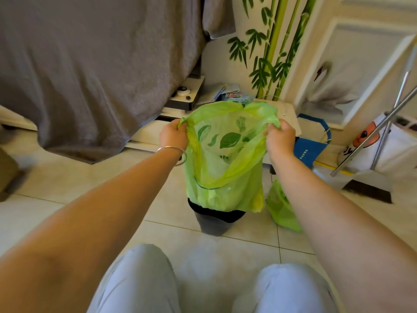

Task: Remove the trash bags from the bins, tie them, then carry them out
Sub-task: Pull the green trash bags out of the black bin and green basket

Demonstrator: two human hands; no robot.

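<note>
While both hands gripped opposite handle loops, the green trash bag (223, 168) hung stretched open above the dark bin (213, 219), its bottom at or just inside the rim; whether it had fully cleared the bin could not be told. The left hand (173, 134) was closed on the left loop, fingers curled tight around bunched plastic; the right hand (280, 137) was closed likewise on the right loop. Holding the loops apart and level probably kept the mouth wide and the load centred, and set both handles ready to be brought together for a knot. A bracelet (178, 154) sat on the left wrist.

Edges and clearance: the bin stood on the tiled floor (67, 181) between the person's knees and a low white unit (291, 118) on the far side. A grey cover (90, 64) draped down at far left, well apart from the bag. A second green bag (282, 211) lay on the floor just right of the bin, under the right forearm. A blue paper bag (313, 150) and slanting metal poles (383, 125) crowded the far right. Open floor lay to the near left, judged the freer way out.
</note>
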